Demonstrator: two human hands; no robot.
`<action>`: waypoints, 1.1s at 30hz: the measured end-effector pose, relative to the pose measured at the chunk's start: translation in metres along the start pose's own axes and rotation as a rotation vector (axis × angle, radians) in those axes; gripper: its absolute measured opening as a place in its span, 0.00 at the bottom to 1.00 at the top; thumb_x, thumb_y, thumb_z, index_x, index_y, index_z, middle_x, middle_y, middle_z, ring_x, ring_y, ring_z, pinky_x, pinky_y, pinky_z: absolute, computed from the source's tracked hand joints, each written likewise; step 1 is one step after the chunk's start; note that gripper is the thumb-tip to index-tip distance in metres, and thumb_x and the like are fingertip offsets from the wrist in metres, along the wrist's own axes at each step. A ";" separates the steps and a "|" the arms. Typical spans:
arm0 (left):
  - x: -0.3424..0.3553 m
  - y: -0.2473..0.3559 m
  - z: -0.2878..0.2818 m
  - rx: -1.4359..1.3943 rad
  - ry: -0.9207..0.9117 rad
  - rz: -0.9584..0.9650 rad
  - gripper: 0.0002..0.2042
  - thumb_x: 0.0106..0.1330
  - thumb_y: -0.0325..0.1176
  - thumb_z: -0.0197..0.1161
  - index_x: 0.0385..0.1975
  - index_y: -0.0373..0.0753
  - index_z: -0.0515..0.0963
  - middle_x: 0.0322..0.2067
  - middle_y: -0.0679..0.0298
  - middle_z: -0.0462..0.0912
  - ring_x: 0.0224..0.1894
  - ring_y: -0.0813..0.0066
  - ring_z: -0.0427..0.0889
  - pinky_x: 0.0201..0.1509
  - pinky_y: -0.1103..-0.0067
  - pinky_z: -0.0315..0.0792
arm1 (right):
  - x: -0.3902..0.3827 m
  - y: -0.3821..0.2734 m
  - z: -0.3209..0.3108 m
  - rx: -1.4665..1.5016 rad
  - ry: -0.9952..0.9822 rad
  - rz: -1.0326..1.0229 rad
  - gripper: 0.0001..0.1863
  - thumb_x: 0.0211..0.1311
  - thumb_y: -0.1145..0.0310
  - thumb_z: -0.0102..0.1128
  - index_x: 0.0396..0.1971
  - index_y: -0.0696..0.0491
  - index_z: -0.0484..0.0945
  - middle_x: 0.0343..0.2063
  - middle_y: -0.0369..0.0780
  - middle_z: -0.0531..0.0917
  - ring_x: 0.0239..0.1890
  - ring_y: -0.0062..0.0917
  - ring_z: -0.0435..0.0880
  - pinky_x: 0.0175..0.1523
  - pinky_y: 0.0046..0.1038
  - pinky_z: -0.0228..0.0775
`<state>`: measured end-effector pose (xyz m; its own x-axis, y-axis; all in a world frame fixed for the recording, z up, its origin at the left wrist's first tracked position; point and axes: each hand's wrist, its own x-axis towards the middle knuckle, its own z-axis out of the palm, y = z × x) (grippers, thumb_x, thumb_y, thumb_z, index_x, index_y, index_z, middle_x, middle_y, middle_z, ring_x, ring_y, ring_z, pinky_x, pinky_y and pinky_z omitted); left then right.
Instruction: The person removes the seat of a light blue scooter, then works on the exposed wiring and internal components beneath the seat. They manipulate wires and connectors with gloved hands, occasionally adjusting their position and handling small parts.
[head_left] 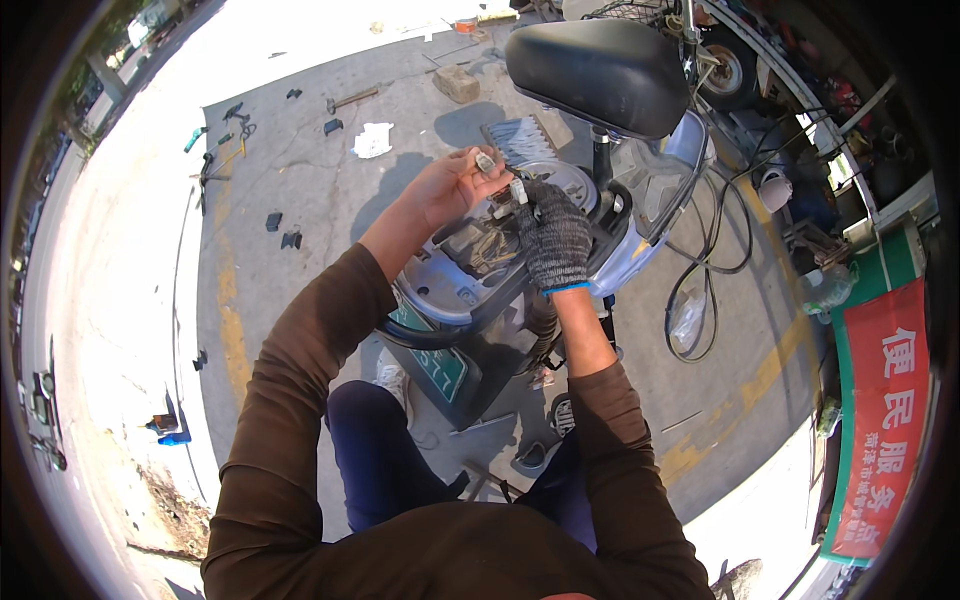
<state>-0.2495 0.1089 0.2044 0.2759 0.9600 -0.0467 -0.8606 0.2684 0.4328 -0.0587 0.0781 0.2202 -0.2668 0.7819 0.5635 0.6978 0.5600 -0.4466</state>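
An electric scooter (433,289) stands in front of me with its body open below the raised black seat (590,70), exposing wires (478,250). My bare left hand (452,188) pinches a small pale connector (485,163) above the opening. Close to it, my right hand (553,240), in a dark knitted glove with a blue cuff, is closed on another whitish connector (518,192) with wires. The right fingertips are partly hidden behind that piece. A green plate (430,365) is on the scooter's rear, toward me.
A hammer (352,100), stone block (457,83), white paper (373,140) and several scattered tools (228,160) lie on the concrete. A looped cable (712,268) and plastic bag (687,320) are on the right, beside a cluttered rack (830,150) and red banner (878,420).
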 end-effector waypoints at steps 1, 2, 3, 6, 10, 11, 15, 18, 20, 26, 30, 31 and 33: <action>0.000 0.001 -0.003 0.028 -0.007 -0.008 0.09 0.70 0.30 0.49 0.43 0.30 0.70 0.44 0.51 0.73 0.47 0.57 0.75 0.64 0.58 0.63 | 0.000 -0.001 0.000 0.007 0.006 -0.006 0.13 0.61 0.61 0.52 0.39 0.51 0.79 0.36 0.46 0.81 0.39 0.42 0.80 0.45 0.40 0.71; 0.000 0.003 -0.003 0.054 -0.014 -0.016 0.10 0.70 0.31 0.49 0.43 0.31 0.70 0.44 0.51 0.73 0.45 0.59 0.75 0.62 0.59 0.65 | 0.001 -0.002 -0.001 0.013 0.012 -0.011 0.13 0.61 0.61 0.52 0.39 0.51 0.79 0.36 0.46 0.81 0.39 0.42 0.80 0.45 0.40 0.71; 0.000 0.004 -0.003 0.081 -0.022 -0.024 0.10 0.71 0.32 0.49 0.43 0.32 0.70 0.44 0.51 0.74 0.44 0.62 0.75 0.60 0.61 0.67 | 0.001 -0.002 -0.001 0.019 0.017 -0.017 0.13 0.61 0.60 0.52 0.39 0.51 0.79 0.36 0.46 0.81 0.39 0.42 0.80 0.45 0.40 0.71; -0.004 0.000 0.009 0.210 -0.009 -0.025 0.10 0.71 0.35 0.49 0.42 0.36 0.72 0.40 0.54 0.76 0.40 0.68 0.75 0.47 0.71 0.71 | 0.000 0.001 -0.002 0.063 0.024 -0.048 0.13 0.61 0.60 0.52 0.39 0.51 0.79 0.36 0.45 0.81 0.39 0.42 0.80 0.44 0.40 0.71; -0.002 -0.009 0.019 0.409 -0.046 0.068 0.11 0.72 0.37 0.48 0.40 0.37 0.74 0.35 0.59 0.78 0.30 0.78 0.70 0.35 0.82 0.65 | 0.001 -0.001 -0.001 0.045 0.015 -0.030 0.13 0.62 0.60 0.51 0.40 0.50 0.79 0.35 0.45 0.81 0.38 0.41 0.80 0.43 0.40 0.71; -0.001 -0.011 0.022 0.477 -0.046 0.102 0.11 0.72 0.37 0.47 0.39 0.38 0.74 0.35 0.60 0.79 0.28 0.80 0.68 0.34 0.83 0.64 | 0.001 0.000 0.000 0.044 0.029 -0.048 0.13 0.62 0.60 0.51 0.40 0.50 0.78 0.35 0.45 0.81 0.37 0.41 0.80 0.43 0.40 0.72; -0.007 -0.016 0.036 0.817 -0.018 0.187 0.12 0.73 0.36 0.45 0.37 0.37 0.74 0.35 0.62 0.80 0.23 0.86 0.63 0.31 0.86 0.62 | 0.001 -0.002 -0.002 0.047 -0.018 0.019 0.13 0.60 0.62 0.55 0.40 0.53 0.79 0.37 0.47 0.82 0.40 0.42 0.80 0.46 0.38 0.71; -0.005 -0.019 0.038 0.802 -0.035 0.206 0.12 0.74 0.36 0.44 0.36 0.37 0.74 0.31 0.66 0.78 0.22 0.86 0.63 0.31 0.86 0.63 | 0.002 -0.002 -0.003 0.032 -0.042 0.020 0.13 0.60 0.62 0.55 0.40 0.53 0.79 0.36 0.47 0.82 0.39 0.43 0.80 0.45 0.39 0.71; -0.005 -0.021 0.041 0.813 -0.012 0.235 0.12 0.73 0.35 0.44 0.36 0.37 0.74 0.29 0.67 0.77 0.22 0.87 0.63 0.31 0.86 0.63 | 0.001 -0.001 -0.003 0.024 -0.051 0.017 0.13 0.60 0.61 0.54 0.39 0.53 0.78 0.35 0.47 0.81 0.39 0.43 0.80 0.44 0.39 0.71; 0.000 -0.021 0.033 0.940 0.019 0.312 0.10 0.72 0.33 0.48 0.37 0.36 0.75 0.30 0.67 0.80 0.22 0.88 0.66 0.29 0.87 0.64 | 0.004 -0.007 -0.007 -0.023 -0.122 0.048 0.15 0.62 0.59 0.52 0.40 0.53 0.77 0.35 0.48 0.81 0.38 0.44 0.79 0.43 0.41 0.70; 0.000 -0.023 0.036 1.005 0.067 0.346 0.09 0.70 0.33 0.51 0.38 0.35 0.76 0.30 0.67 0.80 0.23 0.88 0.68 0.30 0.87 0.66 | 0.004 -0.004 -0.003 -0.017 -0.039 -0.014 0.12 0.58 0.62 0.52 0.37 0.52 0.78 0.32 0.47 0.81 0.36 0.43 0.80 0.41 0.42 0.72; 0.000 -0.023 0.037 1.011 0.058 0.346 0.09 0.70 0.33 0.51 0.38 0.34 0.76 0.30 0.68 0.80 0.23 0.88 0.68 0.30 0.87 0.67 | 0.004 -0.004 -0.003 -0.026 -0.055 -0.009 0.12 0.58 0.62 0.52 0.36 0.52 0.78 0.32 0.47 0.81 0.36 0.43 0.80 0.41 0.42 0.72; -0.001 -0.021 0.039 1.022 0.042 0.349 0.09 0.70 0.33 0.51 0.38 0.34 0.76 0.30 0.68 0.80 0.23 0.88 0.69 0.31 0.87 0.67 | 0.005 -0.006 -0.005 -0.042 -0.089 0.000 0.11 0.58 0.63 0.52 0.36 0.52 0.78 0.32 0.47 0.81 0.36 0.43 0.80 0.41 0.42 0.72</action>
<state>-0.2152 0.0991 0.2301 0.0536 0.9779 0.2021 -0.1187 -0.1947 0.9736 -0.0606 0.0773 0.2296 -0.3234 0.8041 0.4989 0.7247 0.5494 -0.4158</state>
